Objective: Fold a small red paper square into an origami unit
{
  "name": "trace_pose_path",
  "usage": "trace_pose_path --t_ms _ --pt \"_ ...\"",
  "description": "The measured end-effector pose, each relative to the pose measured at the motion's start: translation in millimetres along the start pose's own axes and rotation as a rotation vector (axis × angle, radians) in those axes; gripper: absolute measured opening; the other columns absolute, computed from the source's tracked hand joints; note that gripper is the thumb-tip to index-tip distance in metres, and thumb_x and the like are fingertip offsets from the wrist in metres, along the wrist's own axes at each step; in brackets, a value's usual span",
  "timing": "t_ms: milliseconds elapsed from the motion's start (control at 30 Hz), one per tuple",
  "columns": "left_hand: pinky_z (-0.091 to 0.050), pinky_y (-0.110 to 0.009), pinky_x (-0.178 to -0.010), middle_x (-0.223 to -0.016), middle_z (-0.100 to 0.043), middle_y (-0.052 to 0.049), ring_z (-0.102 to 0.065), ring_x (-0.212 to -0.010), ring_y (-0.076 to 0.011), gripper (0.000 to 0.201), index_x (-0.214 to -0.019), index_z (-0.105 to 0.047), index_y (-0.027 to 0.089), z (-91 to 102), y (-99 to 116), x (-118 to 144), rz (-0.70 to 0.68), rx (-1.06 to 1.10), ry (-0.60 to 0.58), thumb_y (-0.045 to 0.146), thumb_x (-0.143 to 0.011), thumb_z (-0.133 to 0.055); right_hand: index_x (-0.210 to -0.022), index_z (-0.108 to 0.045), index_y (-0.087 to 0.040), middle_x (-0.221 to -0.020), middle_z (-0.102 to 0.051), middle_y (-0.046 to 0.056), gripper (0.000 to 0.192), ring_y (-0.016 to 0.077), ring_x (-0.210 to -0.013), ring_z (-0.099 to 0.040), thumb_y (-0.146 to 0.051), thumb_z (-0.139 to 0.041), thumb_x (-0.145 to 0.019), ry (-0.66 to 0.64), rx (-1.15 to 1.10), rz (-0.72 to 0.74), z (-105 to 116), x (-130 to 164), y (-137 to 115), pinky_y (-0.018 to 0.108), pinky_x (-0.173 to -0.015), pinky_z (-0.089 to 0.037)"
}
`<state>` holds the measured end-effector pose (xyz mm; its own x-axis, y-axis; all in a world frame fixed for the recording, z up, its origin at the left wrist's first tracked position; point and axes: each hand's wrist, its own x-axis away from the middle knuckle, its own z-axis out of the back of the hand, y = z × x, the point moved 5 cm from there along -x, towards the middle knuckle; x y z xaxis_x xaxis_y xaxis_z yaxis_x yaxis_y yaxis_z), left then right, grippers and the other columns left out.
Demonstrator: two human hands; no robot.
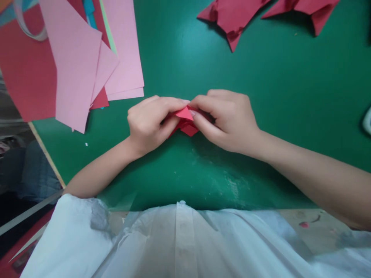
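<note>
Between my two hands is a small piece of folded red paper (189, 129), held low over the green table near my body. My left hand (152, 119) pinches its left side between thumb and fingers. On the other side, my right hand (227, 117) grips the paper with thumb and forefinger close to the left fingertips. Several creased flaps show between the fingers, while the rest of the paper is covered by my hands.
Pink paper sheets (77, 65) and red sheets (29, 69) lie overlapped at the upper left, with a white strip loop (30, 33) on them. Two folded red paper shapes (234, 17) rest at the top right. A white object (367, 120) is cut off at the right edge.
</note>
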<state>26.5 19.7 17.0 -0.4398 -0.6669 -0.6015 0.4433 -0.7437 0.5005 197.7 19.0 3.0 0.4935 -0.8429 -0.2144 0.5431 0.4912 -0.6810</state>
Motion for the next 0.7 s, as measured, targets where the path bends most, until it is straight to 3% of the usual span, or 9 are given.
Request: trace_pose_path --t_ms 167,300,433,567,700 --pt "-0.065 -0.023 -0.071 -0.098 -0.086 0.001 -0.084 -0.084 -0.0146 0.01 -0.106 -0.068 0.019 -2.1 11.0 -2.5 -0.153 -0.164 0.031 0.016 -0.098 -0.062 -0.1 -0.07 -0.017 -0.078 -0.064 0.003 0.032 0.0134 -0.072 -0.054 -0.031 -0.043 -0.11 -0.082 -0.058 0.011 0.4 -1.0 2.3 0.03 -0.067 -0.034" --pt "-0.065 -0.02 -0.081 -0.103 -0.085 -0.001 -0.085 -0.093 -0.0141 0.017 -0.11 -0.068 0.018 -0.7 11.4 -0.8 -0.16 -0.118 0.005 0.011 -0.098 -0.06 -0.104 -0.072 -0.017 -0.086 -0.069 0.004 0.03 0.0149 -0.078 -0.058 -0.028 -0.044 -0.108 -0.134 -0.102 -0.022 2.2 -1.5 4.1 0.03 -0.072 -0.037" --pt "-0.067 -0.02 -0.089 -0.102 -0.084 0.002 -0.084 -0.096 -0.0124 0.019 -0.11 -0.068 0.021 0.8 6.7 -1.4 -0.111 -0.039 -0.026 0.009 -0.097 -0.062 -0.105 -0.072 -0.019 -0.085 -0.07 0.004 0.032 0.0144 -0.078 -0.059 -0.031 -0.043 -0.11 -0.109 -0.151 -0.036 4.1 -2.0 3.9 0.03 -0.072 -0.038" --pt "-0.065 -0.022 -0.074 -0.098 -0.082 0.002 -0.08 -0.085 -0.0111 0.014 -0.109 -0.07 0.024 -0.9 -4.9 3.1 -0.019 0.126 -0.026 0.016 -0.102 -0.061 -0.098 -0.07 -0.021 -0.074 -0.064 0.003 0.037 0.0143 -0.072 -0.056 -0.042 -0.043 -0.113 -0.09 -0.191 -0.012 4.4 -2.7 5.2 0.031 -0.069 -0.037" --pt "-0.061 -0.025 -0.077 -0.099 -0.08 0.001 -0.075 -0.082 -0.011 0.012 -0.11 -0.07 0.026 -6.2 -17.1 12.2 0.238 0.246 -0.122 0.032 -0.108 -0.06 -0.093 -0.068 -0.021 -0.073 -0.062 0.003 0.038 0.015 -0.071 -0.055 -0.041 -0.043 -0.112 -0.108 -0.149 0.018 2.3 -2.9 6.4 0.032 -0.068 -0.037"
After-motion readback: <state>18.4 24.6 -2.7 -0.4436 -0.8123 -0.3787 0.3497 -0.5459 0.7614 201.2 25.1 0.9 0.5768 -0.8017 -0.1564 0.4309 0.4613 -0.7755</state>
